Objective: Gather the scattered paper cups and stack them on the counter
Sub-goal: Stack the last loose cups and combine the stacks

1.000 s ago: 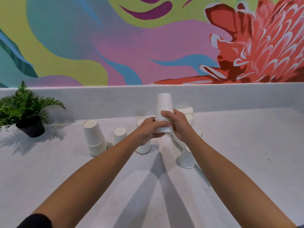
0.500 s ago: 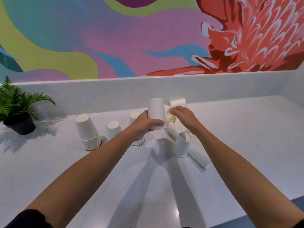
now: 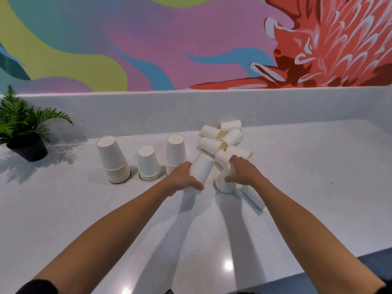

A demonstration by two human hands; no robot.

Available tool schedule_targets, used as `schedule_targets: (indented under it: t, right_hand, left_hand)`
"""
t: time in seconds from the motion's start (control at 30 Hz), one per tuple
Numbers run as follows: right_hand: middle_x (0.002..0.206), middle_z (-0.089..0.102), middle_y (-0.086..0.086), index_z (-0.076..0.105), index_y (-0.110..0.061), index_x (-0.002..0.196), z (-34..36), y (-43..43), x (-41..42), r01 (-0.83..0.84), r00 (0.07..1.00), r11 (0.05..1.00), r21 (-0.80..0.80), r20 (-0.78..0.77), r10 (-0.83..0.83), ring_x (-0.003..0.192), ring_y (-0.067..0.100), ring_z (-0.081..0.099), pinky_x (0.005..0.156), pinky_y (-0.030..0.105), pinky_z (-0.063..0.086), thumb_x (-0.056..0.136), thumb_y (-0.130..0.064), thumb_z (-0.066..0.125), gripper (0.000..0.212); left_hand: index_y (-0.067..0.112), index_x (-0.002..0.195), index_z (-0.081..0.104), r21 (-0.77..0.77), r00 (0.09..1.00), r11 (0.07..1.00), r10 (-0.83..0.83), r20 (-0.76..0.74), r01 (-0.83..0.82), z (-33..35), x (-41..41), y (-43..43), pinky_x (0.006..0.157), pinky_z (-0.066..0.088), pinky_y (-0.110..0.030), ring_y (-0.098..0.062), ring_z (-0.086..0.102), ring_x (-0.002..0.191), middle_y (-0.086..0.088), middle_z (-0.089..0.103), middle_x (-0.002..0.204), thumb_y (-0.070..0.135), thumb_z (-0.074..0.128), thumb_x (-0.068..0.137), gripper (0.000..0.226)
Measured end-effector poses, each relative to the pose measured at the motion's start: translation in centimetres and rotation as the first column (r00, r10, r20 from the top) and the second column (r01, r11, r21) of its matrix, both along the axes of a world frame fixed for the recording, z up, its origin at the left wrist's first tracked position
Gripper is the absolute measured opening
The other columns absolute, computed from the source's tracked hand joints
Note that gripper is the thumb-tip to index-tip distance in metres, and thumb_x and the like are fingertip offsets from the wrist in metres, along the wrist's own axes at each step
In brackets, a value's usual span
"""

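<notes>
My left hand (image 3: pixel 182 181) grips a short stack of upside-down white paper cups (image 3: pixel 201 171), tilted and low over the counter. My right hand (image 3: pixel 241 174) wraps around another upturned white cup (image 3: pixel 224 185) that stands on the counter just to the right. Behind both hands lies a heap of loose white cups (image 3: pixel 223 138) on their sides. One more cup (image 3: pixel 253 198) lies on its side near my right wrist. Three upside-down stacks stand to the left: a tall one (image 3: pixel 113 160), a shorter one (image 3: pixel 148 164) and a third (image 3: pixel 175 153).
The white counter (image 3: pixel 318 166) runs to a low white backsplash under a bright mural. A potted fern (image 3: pixel 23 132) sits at the far left. The counter's front edge (image 3: pixel 318 270) shows at the lower right.
My left hand has lowered its stack of cups toward the counter. My right hand has left the pile and come down onto the upturned cup beside it.
</notes>
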State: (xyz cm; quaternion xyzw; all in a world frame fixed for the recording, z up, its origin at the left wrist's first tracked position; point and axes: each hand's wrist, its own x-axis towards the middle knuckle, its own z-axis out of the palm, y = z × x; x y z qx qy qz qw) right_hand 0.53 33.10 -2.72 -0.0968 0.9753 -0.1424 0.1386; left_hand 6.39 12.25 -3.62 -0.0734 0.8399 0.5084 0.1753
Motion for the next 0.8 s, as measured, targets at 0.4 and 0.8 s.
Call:
schedule_targets:
  t: [0.4,0.8]
  right_hand:
    - [0.086,0.051,0.002,0.049,-0.022,0.080,5.6,-1.1,-0.5,0.180,0.978,0.804,-0.567,0.015,-0.208,0.064,0.021,0.049,0.043,0.025,0.037,0.063,-0.044,0.055,0.029]
    - [0.095,0.062,0.005,0.058,-0.014,0.110,5.6,-3.0,0.8,-0.025,0.996,0.871,-0.491,0.067,0.066,0.073,0.019,0.061,0.058,0.028,0.052,0.082,-0.036,0.067,0.036]
  left_hand:
    - [0.016,0.127,0.043,-0.183,0.999,0.982,-0.044,0.011,0.045,-1.1,0.9,-1.2,0.079,0.042,-0.030,-0.021,0.048,0.105,-0.004,0.052,0.117,0.014,0.083,0.067,0.072]
    - [0.020,0.124,0.042,0.208,1.000,0.978,0.001,-0.001,-0.001,0.4,0.1,1.7,0.083,0.051,-0.034,-0.023,0.056,0.107,-0.004,0.058,0.115,0.018,0.086,0.067,0.072]
